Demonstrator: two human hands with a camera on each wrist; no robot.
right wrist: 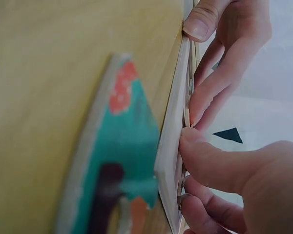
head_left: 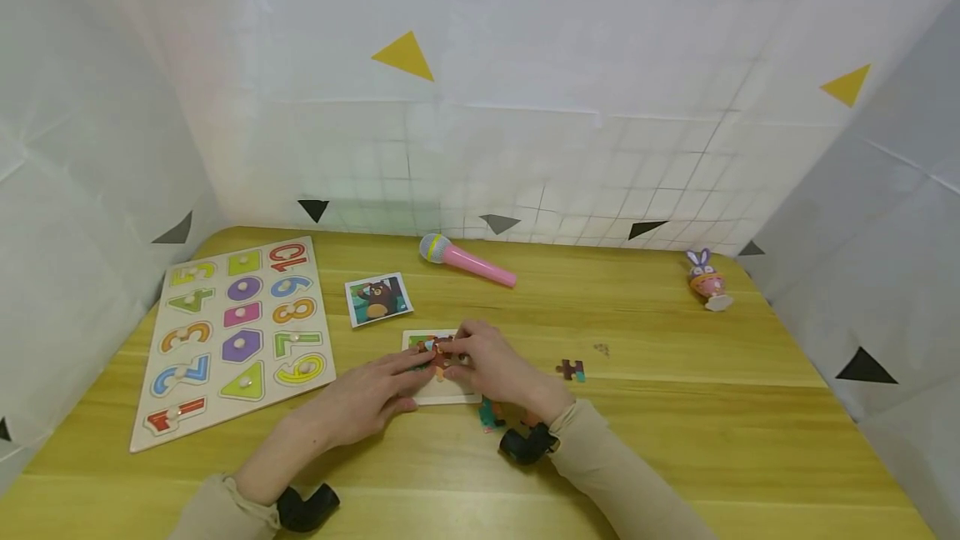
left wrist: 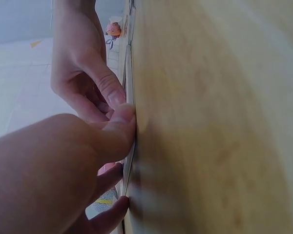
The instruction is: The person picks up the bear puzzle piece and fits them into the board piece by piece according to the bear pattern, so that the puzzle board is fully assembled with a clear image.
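A wooden jigsaw tray (head_left: 442, 398) lies in front of me, partly covered by both hands, with bear-picture pieces inside. My right hand (head_left: 498, 361) bends over its right side; the thumb and fingers pinch a puzzle piece (head_left: 440, 363), mostly hidden. From the left, my left hand (head_left: 360, 398) reaches in with its fingers extended onto the pieces. In the right wrist view its thumb (right wrist: 198, 27) rests at the tray's edge. Loose teal-and-brown puzzle pieces (head_left: 489, 413) lie below my right hand. Another brown puzzle piece (head_left: 570, 370) lies to the right.
At left lies a number-and-shape peg board (head_left: 341, 386). A bear picture card (head_left: 377, 300) is behind the tray. Farther back rests a pink toy microphone (head_left: 476, 263). A rabbit-eared toy (head_left: 707, 280) lies at the far right, and a small greyish patch (head_left: 602, 349) marks the table.
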